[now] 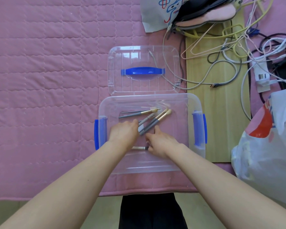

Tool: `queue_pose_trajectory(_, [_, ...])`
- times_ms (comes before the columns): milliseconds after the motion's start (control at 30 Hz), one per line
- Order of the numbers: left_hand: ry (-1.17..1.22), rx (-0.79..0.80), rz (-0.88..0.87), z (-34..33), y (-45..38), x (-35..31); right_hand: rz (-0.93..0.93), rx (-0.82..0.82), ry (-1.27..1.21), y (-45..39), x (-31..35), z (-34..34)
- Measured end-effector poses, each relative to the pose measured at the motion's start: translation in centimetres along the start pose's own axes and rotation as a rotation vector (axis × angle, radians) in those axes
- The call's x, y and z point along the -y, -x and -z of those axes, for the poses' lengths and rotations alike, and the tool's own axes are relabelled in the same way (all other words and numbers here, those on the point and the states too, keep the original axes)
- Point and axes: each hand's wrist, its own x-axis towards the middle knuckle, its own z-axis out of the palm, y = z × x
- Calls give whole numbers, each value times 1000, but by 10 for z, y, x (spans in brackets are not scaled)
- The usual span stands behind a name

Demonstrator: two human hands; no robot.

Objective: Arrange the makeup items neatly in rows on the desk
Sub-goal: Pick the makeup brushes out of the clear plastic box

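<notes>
Reaching down into a see-through box (pixel 186 103), both hands are busy with makeup brushes. The left hand (pixel 124 133) has its fingers curled round a bunch of grey brushes (pixel 149 124), whose soft tips point up and to the right. The right hand (pixel 160 142) pinches a small white stick (pixel 139 148) lying near the front of the box. Two more brushes (pixel 137 113) lie flat at the back of the box, apart from the bunch. The box sits on a pink quilt (pixel 40 80). Its lid (pixel 144 52), with a blue handle (pixel 143 71), lies just behind it. Tangled cables (pixel 234 50) and a plastic bag (pixel 267 146) are off to the right.
</notes>
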Motion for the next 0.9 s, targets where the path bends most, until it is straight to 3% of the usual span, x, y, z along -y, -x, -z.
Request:
queue_pose_trajectory(400, [39, 248, 46, -8, 15, -8, -66, -62, 192, -9, 8, -7])
queue_pose_trajectory(633, [-74, 343, -12, -21, 12, -11, -198, -177, 140, -6, -8, -6])
queue_pose_trajectory(900, [42, 450, 9, -20, 1, -7, -200, -167, 79, -4, -28, 0])
